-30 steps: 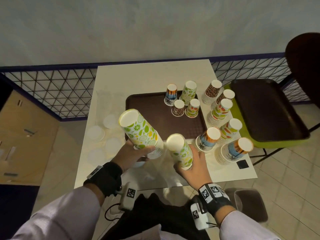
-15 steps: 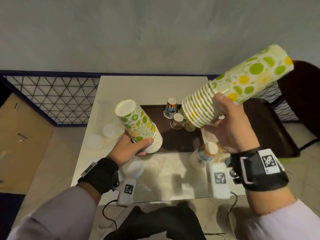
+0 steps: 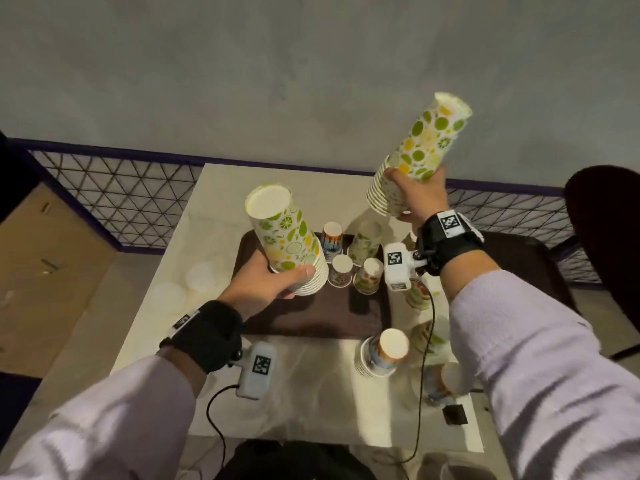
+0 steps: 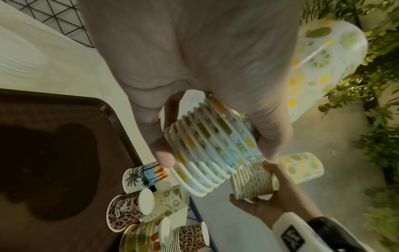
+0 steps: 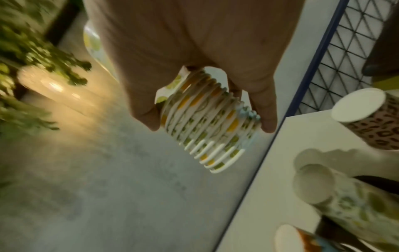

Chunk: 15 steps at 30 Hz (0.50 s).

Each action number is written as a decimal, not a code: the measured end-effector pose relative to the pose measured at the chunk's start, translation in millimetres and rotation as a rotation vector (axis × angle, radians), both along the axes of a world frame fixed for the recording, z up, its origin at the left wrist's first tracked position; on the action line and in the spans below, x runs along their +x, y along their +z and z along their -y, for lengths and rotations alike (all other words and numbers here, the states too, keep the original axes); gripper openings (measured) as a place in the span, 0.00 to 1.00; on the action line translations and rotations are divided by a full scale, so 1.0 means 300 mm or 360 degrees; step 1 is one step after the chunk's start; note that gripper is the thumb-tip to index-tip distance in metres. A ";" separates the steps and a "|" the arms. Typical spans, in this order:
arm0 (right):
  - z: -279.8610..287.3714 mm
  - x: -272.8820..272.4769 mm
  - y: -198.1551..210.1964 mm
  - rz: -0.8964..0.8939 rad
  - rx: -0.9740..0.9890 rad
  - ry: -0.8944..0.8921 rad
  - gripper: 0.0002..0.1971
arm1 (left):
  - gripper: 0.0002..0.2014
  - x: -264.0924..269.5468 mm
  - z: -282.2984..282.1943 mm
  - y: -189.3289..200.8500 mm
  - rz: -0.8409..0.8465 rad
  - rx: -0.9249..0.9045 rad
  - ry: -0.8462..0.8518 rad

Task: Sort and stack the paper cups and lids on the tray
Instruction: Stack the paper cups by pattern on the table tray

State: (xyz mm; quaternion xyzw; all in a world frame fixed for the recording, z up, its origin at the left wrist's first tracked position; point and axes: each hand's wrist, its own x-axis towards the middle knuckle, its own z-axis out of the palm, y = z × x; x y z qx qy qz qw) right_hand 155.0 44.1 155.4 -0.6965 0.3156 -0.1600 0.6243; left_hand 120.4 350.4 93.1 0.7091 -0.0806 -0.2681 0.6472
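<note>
My left hand (image 3: pixel 273 282) grips an upside-down stack of lime-print paper cups (image 3: pixel 287 240) by its rim end, just above the left part of the brown tray (image 3: pixel 311 317). The same stack's rims (image 4: pixel 207 151) fill the left wrist view. High over the table's far right my right hand (image 3: pixel 414 195) holds a second lime-print stack (image 3: pixel 420 157), tilted up and to the right; its rims (image 5: pixel 207 127) show between thumb and fingers. Several single upturned cups (image 3: pixel 341 271) stand at the tray's back. White lids (image 3: pixel 202 277) lie on the table left of the tray.
More cup stacks (image 3: pixel 384 351) stand on the white table (image 3: pixel 311 393) to the right of the tray and near its front right corner. A wire mesh fence (image 3: pixel 117 202) runs behind the table. A dark chair (image 3: pixel 602 244) stands at the right.
My right hand has lifted its lime-print stack from the table front, swung it up and away to the far right. The left hand's stack stayed over the tray, now more upright.
</note>
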 end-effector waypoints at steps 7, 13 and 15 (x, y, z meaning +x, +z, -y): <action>0.082 0.118 -0.246 -0.0172 -0.0331 0.0153 0.46 | 0.29 0.064 0.104 -0.002 -0.0003 0.0075 0.0049; 0.117 0.173 -0.360 -0.0288 -0.0380 0.0290 0.46 | 0.34 0.124 0.150 -0.038 -0.0085 0.0123 0.0201; 0.124 0.187 -0.386 -0.0324 -0.0365 0.0350 0.47 | 0.37 0.140 0.155 -0.047 -0.0068 0.0155 0.0197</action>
